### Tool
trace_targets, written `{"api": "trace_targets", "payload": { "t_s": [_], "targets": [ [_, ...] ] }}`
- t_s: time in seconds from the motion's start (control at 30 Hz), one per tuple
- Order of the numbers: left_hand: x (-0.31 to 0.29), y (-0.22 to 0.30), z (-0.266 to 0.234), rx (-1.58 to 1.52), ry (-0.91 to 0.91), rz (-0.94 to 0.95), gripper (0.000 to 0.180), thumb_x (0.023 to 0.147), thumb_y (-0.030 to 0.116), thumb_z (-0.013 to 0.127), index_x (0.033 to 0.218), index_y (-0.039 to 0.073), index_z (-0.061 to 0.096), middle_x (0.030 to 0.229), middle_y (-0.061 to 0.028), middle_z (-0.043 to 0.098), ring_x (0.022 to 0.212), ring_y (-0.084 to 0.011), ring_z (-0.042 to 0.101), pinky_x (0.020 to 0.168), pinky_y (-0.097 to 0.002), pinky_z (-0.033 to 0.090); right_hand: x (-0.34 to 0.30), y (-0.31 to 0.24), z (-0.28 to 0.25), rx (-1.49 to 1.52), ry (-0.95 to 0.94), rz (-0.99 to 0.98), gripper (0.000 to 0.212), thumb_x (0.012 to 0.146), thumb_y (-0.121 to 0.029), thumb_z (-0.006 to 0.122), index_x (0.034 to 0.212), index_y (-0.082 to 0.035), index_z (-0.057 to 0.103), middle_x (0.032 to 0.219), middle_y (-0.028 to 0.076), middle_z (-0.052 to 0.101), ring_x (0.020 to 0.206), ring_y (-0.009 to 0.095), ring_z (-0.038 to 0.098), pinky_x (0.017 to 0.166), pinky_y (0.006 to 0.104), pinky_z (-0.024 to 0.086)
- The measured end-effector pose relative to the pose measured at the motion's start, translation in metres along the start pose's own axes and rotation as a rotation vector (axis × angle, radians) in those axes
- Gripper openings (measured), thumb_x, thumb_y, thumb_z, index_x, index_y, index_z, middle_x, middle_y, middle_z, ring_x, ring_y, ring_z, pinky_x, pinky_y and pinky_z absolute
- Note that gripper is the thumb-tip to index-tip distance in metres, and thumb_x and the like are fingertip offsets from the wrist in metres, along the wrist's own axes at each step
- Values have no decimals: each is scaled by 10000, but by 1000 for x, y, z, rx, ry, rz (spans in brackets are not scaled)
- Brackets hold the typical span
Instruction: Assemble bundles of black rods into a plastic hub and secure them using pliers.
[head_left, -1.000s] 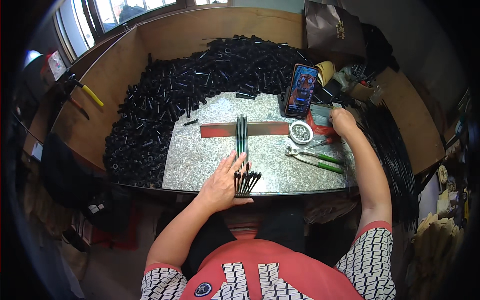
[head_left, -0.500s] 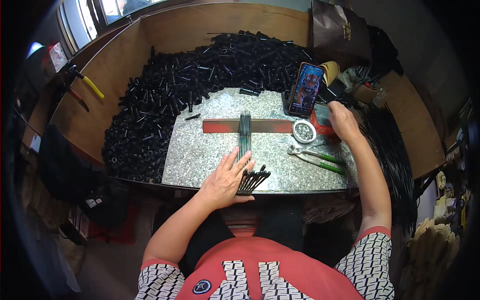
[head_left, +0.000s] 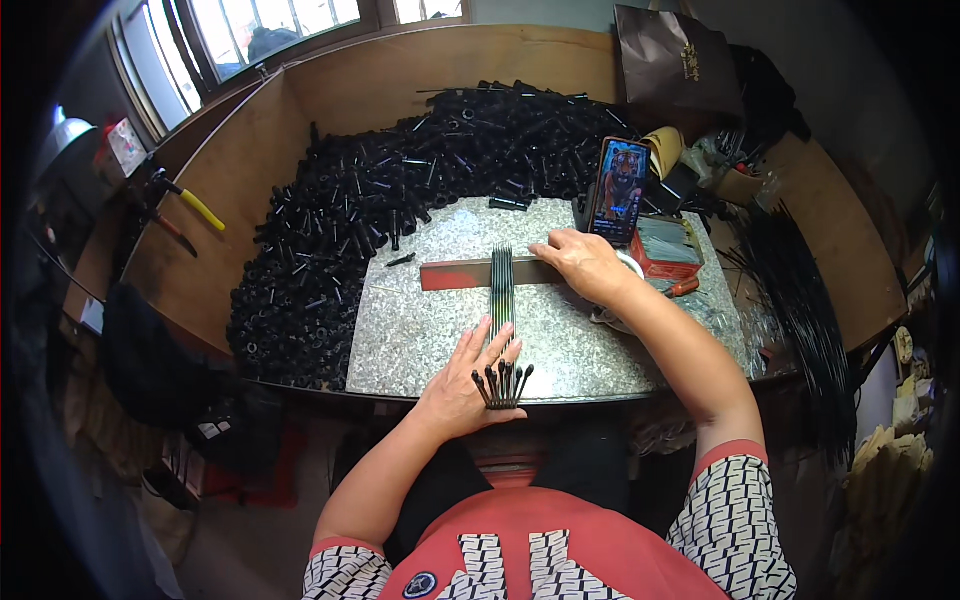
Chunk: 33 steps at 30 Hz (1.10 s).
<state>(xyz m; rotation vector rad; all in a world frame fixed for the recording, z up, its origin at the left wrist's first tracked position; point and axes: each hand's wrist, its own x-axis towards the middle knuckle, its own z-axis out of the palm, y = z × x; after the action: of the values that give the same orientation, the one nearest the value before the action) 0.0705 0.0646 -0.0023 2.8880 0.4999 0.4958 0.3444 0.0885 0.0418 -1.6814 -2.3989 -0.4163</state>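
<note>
Overexposed light glares through the window (head_left: pixel 285 28) at far left, while the outer edges fall dim. The surface (head_left: pixel 425 340) wears a pale sheen; small glints dot the dark pile (head_left: pixel 345 185). Fisheye distortion curves straight lines, and blackness darkens the corners.

1. Wearing a coral-red, short-sleeved shirt (head_left: pixel 620 540).
2. Left sleeve (head_left: pixel 345 575) and right sleeve (head_left: pixel 732 515) are carrying a black-and-white blocky print, ending in red cuffs (head_left: pixel 733 453).
3. Matching printed panels (head_left: pixel 481 563) are running down the front.
4. Round, dark badge (head_left: pixel 420 585) is sitting on its left side.
5. Black trousers (head_left: pixel 585 455) are showing partly.
6. Left grip (head_left: pixel 465 385) and right grip (head_left: pixel 590 265) are going bare.
</note>
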Motion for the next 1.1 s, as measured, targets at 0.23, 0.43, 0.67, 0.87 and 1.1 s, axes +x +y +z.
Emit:
{"api": "trace_targets", "payload": {
  "t_s": [0.23, 0.43, 0.67, 0.87, 1.1],
  "targets": [
    [1, -2, 0, -25, -8, -12, 895, 688, 535, 737, 1370, 51, 417, 1455, -167, 329, 1363, -419, 254, 1114, -515, 246, 4, 1, 11, -9, 1, 27, 263, 853, -119, 493, 1074, -98, 633, 923, 117, 596, 931, 265, 607, 744, 376, 510],
    [2, -3, 0, -20, -17, -12, 901, 681, 539, 737, 1367, 48, 420, 1455, -171, 333, 1360, -423, 258, 1106, -519, 256, 7, 4, 17, 19, 16, 14, 262, 851, -122, 494, 1072, -97, 632, 914, 116, 594, 919, 265, 610, 737, 377, 511],
    [2, -3, 0, -16, -12, -3, 901, 684, 542, 732, 1366, 42, 420, 1445, -176, 349, 1355, -425, 269, 1099, -520, 268, 7, 5, 18, 2, -12, 23, 336, 849, -103, 488, 1164, -117, 605, 900, 96, 573, 909, 257, 597, 751, 368, 499],
    [2, -3, 0, -24, -6, -2, 902, 680, 543, 736, 1361, 40, 424, 1443, -178, 351, 1353, -427, 272, 1096, -519, 272, 6, 5, 18, 21, 5, 22, 327, 850, -106, 488, 1154, -113, 609, 895, 95, 571, 908, 261, 596, 751, 369, 498],
    [3, -3, 0, -22, -9, 2, 905, 676, 540, 742, 1353, 27, 428, 1439, -183, 354, 1353, -431, 272, 1096, -519, 272, 7, 7, 21, 37, 22, 29, 295, 848, -110, 488, 1110, -107, 626, 891, 104, 577, 907, 264, 601, 745, 377, 501]
  ]
}}
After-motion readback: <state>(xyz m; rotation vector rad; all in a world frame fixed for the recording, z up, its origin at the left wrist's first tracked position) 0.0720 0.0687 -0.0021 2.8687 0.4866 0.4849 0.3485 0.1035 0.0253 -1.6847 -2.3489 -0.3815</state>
